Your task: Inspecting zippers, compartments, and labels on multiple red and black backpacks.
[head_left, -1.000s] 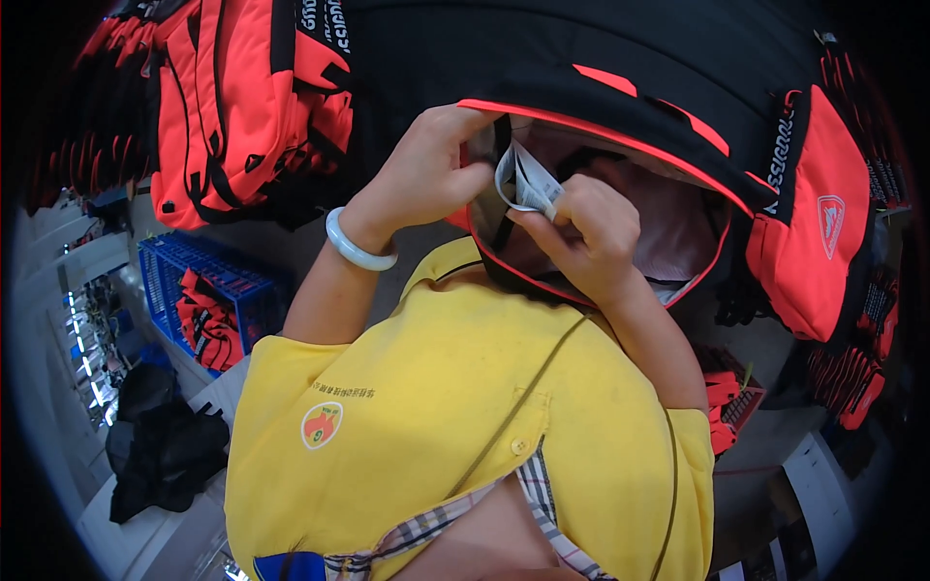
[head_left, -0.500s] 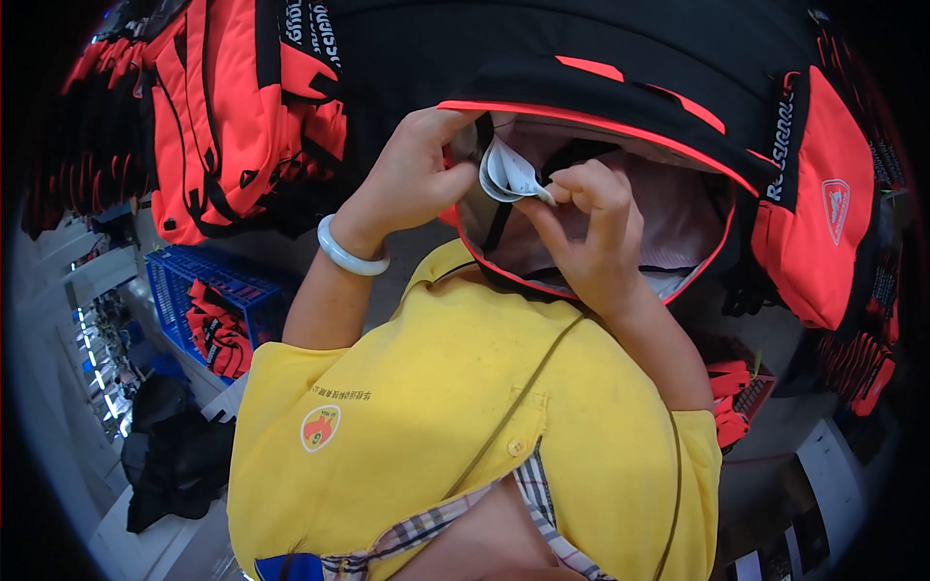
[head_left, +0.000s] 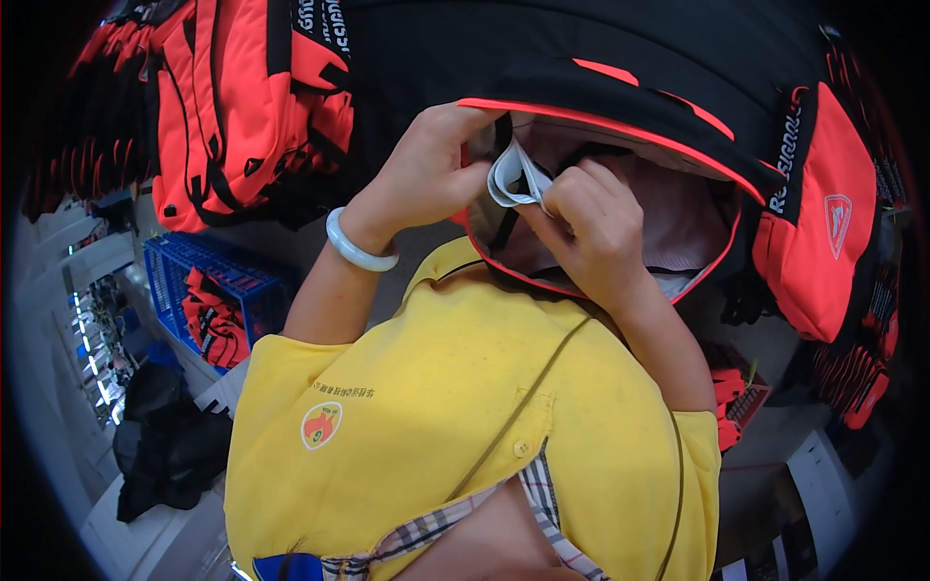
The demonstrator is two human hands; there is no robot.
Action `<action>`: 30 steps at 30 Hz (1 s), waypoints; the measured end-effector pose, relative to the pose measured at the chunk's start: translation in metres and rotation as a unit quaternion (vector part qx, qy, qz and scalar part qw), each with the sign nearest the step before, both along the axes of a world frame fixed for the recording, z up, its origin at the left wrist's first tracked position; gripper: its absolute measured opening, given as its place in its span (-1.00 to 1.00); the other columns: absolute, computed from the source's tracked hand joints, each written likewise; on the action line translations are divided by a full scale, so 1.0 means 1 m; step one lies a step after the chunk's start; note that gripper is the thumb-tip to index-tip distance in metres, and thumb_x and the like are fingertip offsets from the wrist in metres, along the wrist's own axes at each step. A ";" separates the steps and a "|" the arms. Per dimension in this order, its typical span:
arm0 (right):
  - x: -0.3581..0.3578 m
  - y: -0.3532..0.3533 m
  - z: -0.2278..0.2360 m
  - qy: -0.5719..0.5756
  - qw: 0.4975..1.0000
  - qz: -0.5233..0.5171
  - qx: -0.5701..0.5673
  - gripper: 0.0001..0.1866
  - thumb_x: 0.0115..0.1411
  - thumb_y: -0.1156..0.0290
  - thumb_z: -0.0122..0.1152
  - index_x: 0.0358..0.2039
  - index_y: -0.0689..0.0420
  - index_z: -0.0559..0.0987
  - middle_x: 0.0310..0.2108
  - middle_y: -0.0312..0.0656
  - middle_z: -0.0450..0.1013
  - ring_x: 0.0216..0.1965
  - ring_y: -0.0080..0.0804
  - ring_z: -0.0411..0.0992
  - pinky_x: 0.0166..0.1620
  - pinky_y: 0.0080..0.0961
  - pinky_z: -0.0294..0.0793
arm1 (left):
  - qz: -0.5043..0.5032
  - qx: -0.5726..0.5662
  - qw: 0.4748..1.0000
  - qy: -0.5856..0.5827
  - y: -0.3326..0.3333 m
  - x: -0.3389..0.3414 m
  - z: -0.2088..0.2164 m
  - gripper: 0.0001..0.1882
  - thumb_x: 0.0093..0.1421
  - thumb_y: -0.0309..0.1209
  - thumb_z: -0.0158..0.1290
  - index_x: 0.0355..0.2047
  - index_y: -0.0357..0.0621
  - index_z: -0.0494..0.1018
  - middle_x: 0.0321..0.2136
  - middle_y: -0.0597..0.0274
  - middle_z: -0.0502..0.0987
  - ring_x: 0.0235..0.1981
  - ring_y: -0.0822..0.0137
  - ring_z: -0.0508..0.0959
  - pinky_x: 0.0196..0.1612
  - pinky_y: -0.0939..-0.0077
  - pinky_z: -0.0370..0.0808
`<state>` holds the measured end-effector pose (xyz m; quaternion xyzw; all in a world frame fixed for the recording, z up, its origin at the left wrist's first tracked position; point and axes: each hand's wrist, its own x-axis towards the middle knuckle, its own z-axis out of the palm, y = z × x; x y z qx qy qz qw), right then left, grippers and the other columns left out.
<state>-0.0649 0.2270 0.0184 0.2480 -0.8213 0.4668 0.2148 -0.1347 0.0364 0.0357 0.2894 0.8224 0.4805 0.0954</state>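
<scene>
A black bag with red-orange trim [head_left: 620, 113] lies with its mouth open toward me, showing a pale lining. Inside, by the left end of the opening, a white label [head_left: 506, 179] stands out, its layers curled into a loop. My right hand [head_left: 596, 218] pinches the label's right edge between thumb and fingers. My left hand [head_left: 431, 174], a pale bangle on its wrist, is closed on the left edge of the bag's opening. Its thumb lies beside the label, while the fingertips are hidden behind the fabric.
Several red-and-black backpacks [head_left: 228, 116] hang at the left. A red side panel [head_left: 823, 223] hangs to the right. Below left stands a blue crate [head_left: 167, 276] with red pieces inside. Another red crate [head_left: 756, 397] is at lower right. Black fabric [head_left: 170, 450] lies at lower left.
My right fingers have curled further over the label, and its loop has opened wider. The bag and both hands appear slightly further right in view.
</scene>
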 end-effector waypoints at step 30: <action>-0.021 0.008 -0.026 -0.209 0.975 0.018 0.077 -0.43 0.05 0.32 0.23 0.09 0.23 0.39 -0.02 0.05 0.42 0.00 0.03 0.36 0.11 -0.24 0.33 | 0.261 -0.088 0.918 0.285 0.028 -0.053 -0.024 -0.70 -0.08 -0.38 0.22 -0.30 -0.24 0.51 -0.49 0.05 0.53 -0.43 0.06 0.56 -0.34 0.33 0.50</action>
